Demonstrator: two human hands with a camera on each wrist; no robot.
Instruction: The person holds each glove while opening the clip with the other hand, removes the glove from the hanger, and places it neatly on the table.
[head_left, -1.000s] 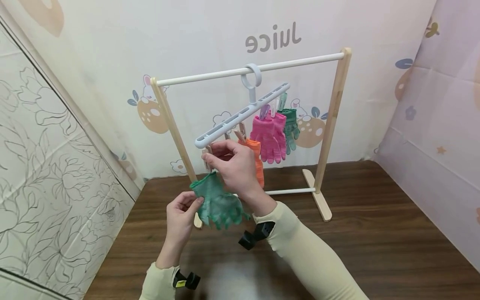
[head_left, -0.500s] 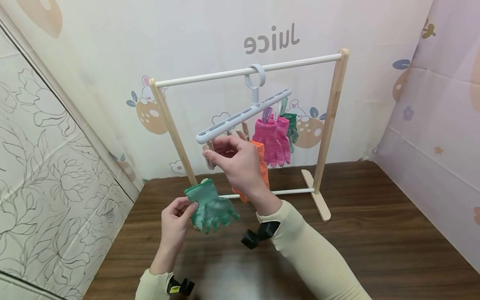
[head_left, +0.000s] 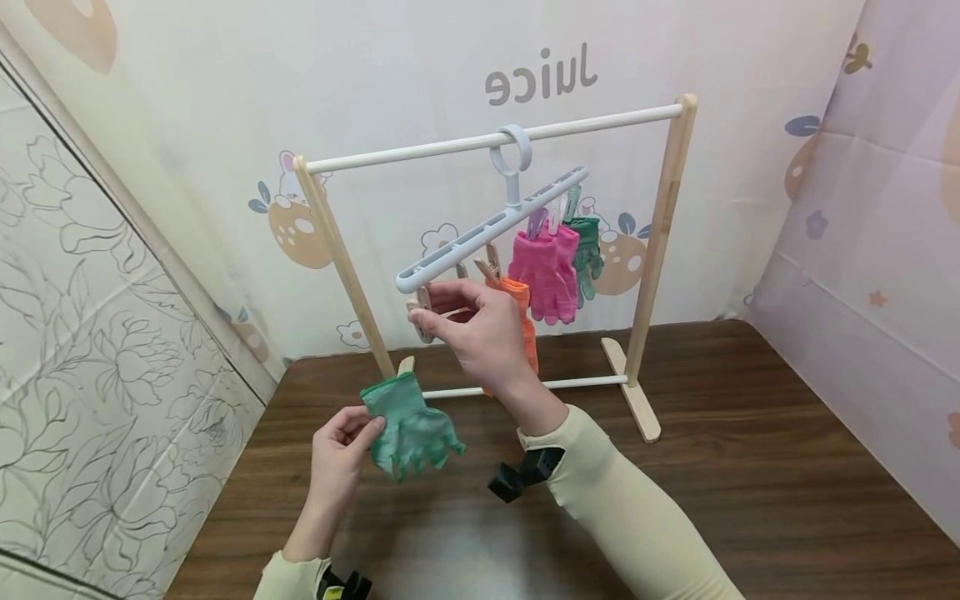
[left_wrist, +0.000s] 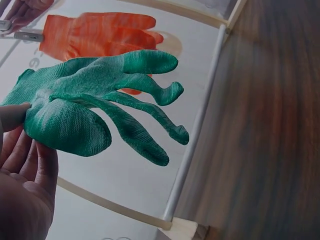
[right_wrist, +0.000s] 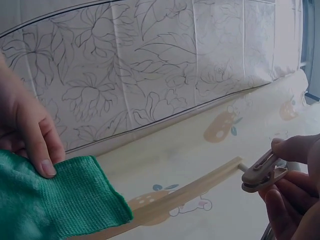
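As the glove seemed light, limp, its cuff promised purchase. Left hand pinched it; right hand, clothespin beneath hanger's end.

Head view: mirror-reversed grey word "Juice" on pale printed backdrop, above and beyond fingers of right hand.

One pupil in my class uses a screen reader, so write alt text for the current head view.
A person's left hand holds a green glove while the right hand pinches a clothespin below one end of a hanger on a wooden rack. Orange, pink and green gloves hang clipped along the hanger.
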